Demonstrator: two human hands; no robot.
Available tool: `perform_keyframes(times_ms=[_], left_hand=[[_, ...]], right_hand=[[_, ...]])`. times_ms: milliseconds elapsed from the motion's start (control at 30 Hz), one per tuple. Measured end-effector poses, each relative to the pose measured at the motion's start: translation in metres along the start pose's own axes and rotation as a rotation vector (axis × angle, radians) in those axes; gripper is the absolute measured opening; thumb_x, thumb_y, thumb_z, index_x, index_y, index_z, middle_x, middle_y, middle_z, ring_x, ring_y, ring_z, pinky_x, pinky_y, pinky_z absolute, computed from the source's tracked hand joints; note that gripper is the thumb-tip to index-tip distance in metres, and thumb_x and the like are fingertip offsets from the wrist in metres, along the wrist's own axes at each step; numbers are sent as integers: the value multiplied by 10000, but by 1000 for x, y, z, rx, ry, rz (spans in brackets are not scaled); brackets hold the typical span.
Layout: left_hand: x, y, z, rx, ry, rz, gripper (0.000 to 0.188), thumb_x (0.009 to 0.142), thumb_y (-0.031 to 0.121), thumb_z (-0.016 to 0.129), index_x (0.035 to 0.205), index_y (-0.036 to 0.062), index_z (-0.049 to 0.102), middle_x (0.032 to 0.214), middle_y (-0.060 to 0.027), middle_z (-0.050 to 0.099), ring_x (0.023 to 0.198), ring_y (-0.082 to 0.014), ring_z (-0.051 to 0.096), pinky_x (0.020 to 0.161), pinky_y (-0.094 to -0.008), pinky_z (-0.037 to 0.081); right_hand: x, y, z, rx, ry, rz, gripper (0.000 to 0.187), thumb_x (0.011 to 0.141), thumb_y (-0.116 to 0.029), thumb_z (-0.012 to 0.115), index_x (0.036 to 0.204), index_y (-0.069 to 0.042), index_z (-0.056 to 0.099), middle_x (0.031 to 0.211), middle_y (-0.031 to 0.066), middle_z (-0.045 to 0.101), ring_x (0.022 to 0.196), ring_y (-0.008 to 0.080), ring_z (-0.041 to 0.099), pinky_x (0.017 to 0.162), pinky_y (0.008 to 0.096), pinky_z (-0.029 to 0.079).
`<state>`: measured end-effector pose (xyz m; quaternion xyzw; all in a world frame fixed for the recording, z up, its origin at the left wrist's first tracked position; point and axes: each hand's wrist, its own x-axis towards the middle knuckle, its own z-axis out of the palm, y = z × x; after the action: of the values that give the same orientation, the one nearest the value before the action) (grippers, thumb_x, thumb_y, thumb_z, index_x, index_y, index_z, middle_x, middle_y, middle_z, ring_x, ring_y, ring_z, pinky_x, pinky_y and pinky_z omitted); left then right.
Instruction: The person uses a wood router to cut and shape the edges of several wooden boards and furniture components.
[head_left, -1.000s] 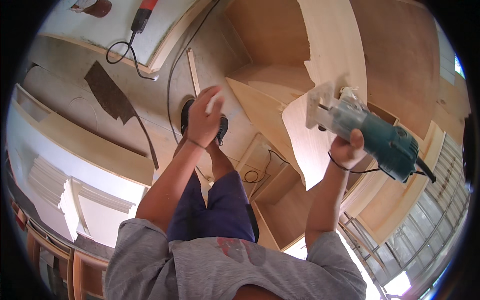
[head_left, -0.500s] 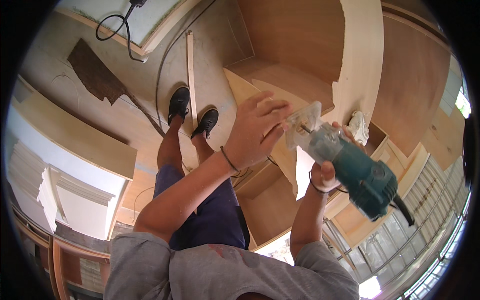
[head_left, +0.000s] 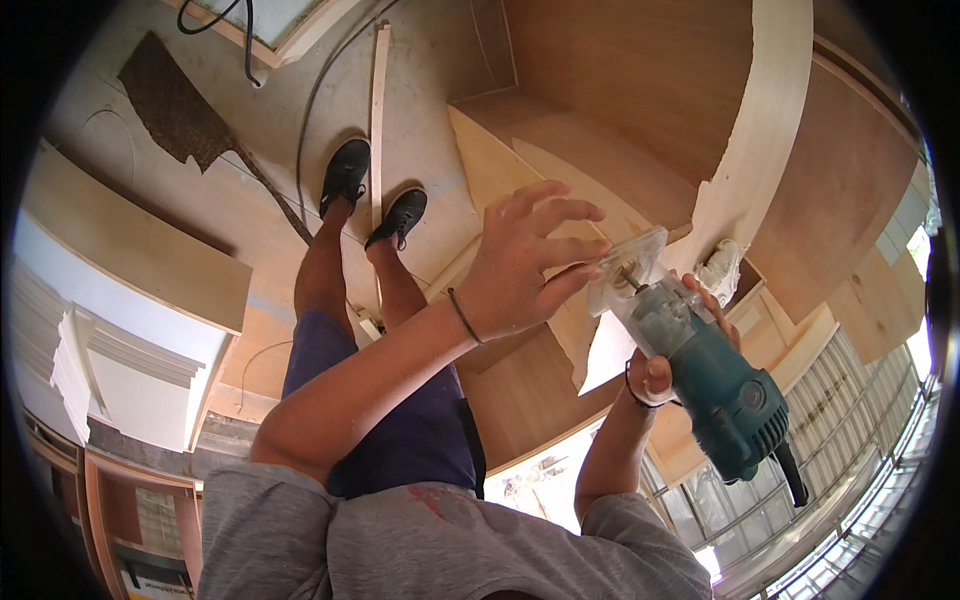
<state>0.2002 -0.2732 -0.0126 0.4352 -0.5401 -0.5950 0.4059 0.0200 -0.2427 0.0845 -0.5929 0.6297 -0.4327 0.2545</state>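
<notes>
Dark scrap (head_left: 178, 105) (jagged-edged) near pale wood strip (head_left: 377, 120).

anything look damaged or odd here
Yes: the dark brown sheet on the floor, upper left, has a ragged edge, and the pale board, upper right, is jagged along one side rather than clean-cut.

Grey T-shirt (head_left: 430, 540), navy shorts (head_left: 420, 445)

The left hand (head_left: 522, 268) has space leftward, but the router (head_left: 722, 392) blocks rightward.
</notes>
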Motion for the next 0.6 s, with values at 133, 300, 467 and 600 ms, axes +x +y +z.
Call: perform_keyframes(times_ms=[133,300,467,600], left_hand=[[10,0,0,-19,-23,-14,212,772,193,721,983,172,731,1189,-13,606,1247,-295,429,1027,-434,267],[19,-1,7,-35,-27,-8,201,768,205,723,964,162,733,1145,-16,613,1220,-285,446,1018,-438,272],[34,-5,22,-47,-15,30,193,772,216,717,958,163,732,1100,-15,615,1185,-266,462,1001,-444,277],[47,-4,30,20,-63,32,186,766,221,716,947,178,734,1089,2,618,1177,-261,460,989,-449,274]], right_hand=[[4,1,-3,-72,14,18,923,671,-539,800,1286,-50,314,1199,250,526,1088,396,580,922,508,501],[11,0,-3,-167,53,49,981,663,-617,778,1271,-13,300,1173,270,537,1052,380,602,883,471,528],[23,7,-5,-165,143,31,1004,643,-645,773,1252,13,322,1147,241,552,1030,360,616,886,453,536],[30,17,-17,-157,134,28,1004,629,-653,777,1220,33,343,1128,227,564,1008,341,627,882,444,539]])
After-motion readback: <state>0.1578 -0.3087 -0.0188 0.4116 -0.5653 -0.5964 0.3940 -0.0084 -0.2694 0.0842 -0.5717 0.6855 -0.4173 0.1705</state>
